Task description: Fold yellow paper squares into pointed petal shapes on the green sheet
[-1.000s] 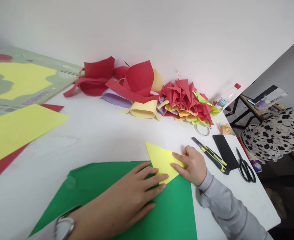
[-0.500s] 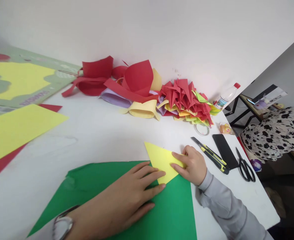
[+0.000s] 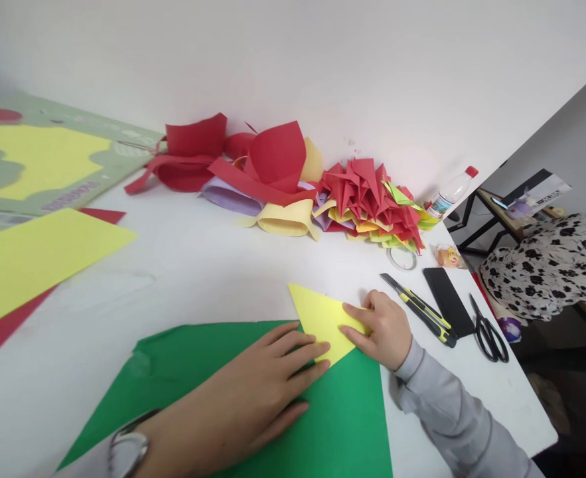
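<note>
A folded piece of yellow paper (image 3: 325,315) lies partly over the top edge of a large green sheet (image 3: 188,362). My left hand (image 3: 267,388) rests flat with fingers spread, its fingertips touching the left and lower side of the yellow paper. From the right, my right hand (image 3: 385,328) pinches the yellow paper's right corner between thumb and fingers. That corner is partly hidden under the fingers. The palm side of my left hand is out of sight.
A utility knife (image 3: 422,311), a black flat object (image 3: 448,302) and scissors (image 3: 490,335) lie to the right. Clear tape (image 3: 402,257), folded red paper shapes (image 3: 367,192) and a bottle (image 3: 449,192) stand farther back. Yellow sheets (image 3: 38,259) lie left. A person in a patterned garment (image 3: 556,259) is at right.
Both hands hold almost the same position on the yellow paper. The whole view has shifted very slightly.
</note>
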The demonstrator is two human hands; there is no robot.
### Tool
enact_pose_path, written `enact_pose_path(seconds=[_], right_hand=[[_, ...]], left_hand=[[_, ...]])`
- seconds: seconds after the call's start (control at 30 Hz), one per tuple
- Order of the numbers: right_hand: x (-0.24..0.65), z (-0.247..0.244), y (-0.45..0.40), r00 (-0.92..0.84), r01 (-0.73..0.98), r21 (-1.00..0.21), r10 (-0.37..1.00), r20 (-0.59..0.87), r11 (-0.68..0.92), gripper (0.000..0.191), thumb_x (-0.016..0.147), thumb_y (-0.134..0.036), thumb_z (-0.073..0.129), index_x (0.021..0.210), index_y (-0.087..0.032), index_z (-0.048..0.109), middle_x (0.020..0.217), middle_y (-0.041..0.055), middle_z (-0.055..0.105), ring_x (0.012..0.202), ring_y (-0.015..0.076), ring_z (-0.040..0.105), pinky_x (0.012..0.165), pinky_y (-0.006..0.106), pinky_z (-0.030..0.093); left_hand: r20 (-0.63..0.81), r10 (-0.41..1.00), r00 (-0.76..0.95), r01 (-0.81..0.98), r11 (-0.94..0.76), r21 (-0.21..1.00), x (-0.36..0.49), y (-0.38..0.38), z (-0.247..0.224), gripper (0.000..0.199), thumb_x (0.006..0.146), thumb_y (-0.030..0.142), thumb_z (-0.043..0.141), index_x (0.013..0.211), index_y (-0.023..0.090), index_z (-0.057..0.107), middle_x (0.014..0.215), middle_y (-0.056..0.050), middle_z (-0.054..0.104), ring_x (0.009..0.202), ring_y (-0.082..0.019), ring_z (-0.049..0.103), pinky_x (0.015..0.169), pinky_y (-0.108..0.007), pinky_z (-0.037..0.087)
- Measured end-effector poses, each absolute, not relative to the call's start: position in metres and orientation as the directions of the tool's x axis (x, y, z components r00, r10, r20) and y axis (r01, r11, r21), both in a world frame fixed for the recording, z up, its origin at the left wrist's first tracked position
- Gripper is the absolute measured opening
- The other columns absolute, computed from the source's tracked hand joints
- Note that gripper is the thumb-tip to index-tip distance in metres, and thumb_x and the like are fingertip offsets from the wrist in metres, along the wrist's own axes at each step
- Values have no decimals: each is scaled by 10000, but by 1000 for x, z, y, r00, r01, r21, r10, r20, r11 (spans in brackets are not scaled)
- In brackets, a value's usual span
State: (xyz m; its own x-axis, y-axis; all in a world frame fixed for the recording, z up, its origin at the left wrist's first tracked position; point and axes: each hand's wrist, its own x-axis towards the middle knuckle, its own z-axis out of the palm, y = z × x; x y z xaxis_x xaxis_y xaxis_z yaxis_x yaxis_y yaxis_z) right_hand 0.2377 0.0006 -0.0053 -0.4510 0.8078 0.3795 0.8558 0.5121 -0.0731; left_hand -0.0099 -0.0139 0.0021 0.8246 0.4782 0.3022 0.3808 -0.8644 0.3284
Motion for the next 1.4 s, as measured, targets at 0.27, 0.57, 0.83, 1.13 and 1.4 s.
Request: enact_pose_path(seconds=[0.27,0.57,0.83,1.13,1.4], right_hand=[[234,0,-2,-456,860,-78,828,326,504,428,866,-530,573,1114,-204,698,939,98,544,825,223,486,734,364,398],[234,0,-3,-458,859,-92,835,305,505,457,849,-554,588,1133,-208,681,988,102,552,873,232,486,746,366,388],[233,3,-5,-445,865,-105,847,292,490,497,854,-589,558,1159,-212,667,1005,107,560,873,237,478,732,367,377],[234,0,-5,-456,860,-92,836,306,503,488,864,-584,546,1163,-216,661,1007,108,561,867,239,470,721,364,370],[235,-3,-7,-441,846,-111,802,403,521,450,869,-519,562,1135,-170,661,1001,125,570,901,253,503,745,383,400]], left_hand=[[389,423,818,388,-906,169,-1,-16,-12,252,953,278,463,1126,212,634,1186,-25,678,1063,-269,552,951,-450,368],[475,457,752,425,-887,180,17,-9,-17,211,978,196,449,986,182,659,1013,-39,707,893,-214,584,824,-403,453],[506,415,756,400,-905,144,17,-7,-26,287,991,176,394,1000,146,679,1122,-94,706,1098,-247,591,954,-432,474],[511,412,754,385,-908,163,17,-4,-17,357,1008,199,361,953,178,712,1078,-51,735,1027,-231,628,892,-402,528],[518,418,747,404,-903,145,19,-6,-18,323,986,184,405,909,178,718,1070,-61,734,1008,-229,633,882,-398,533]])
